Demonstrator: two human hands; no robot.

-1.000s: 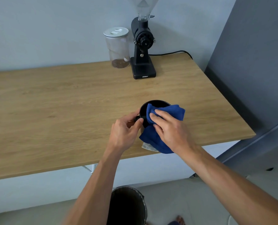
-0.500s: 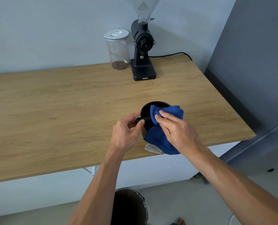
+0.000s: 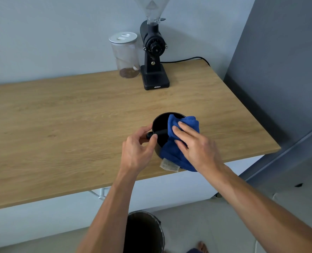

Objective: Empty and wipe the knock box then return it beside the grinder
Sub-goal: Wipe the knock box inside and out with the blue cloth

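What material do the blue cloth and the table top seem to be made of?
Blue cloth: probably microfibre or terry, since its surface looks fuzzy and it folds softly.
Table top: wood or wood-look laminate with a matte finish; grain lines show, but which one cannot be told.

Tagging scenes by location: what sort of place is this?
Likely a home coffee corner: a black electric coffee grinder with a clear hopper and a clear lidded jar stand on a wooden wall-side counter, where hands wipe a round black knock box.
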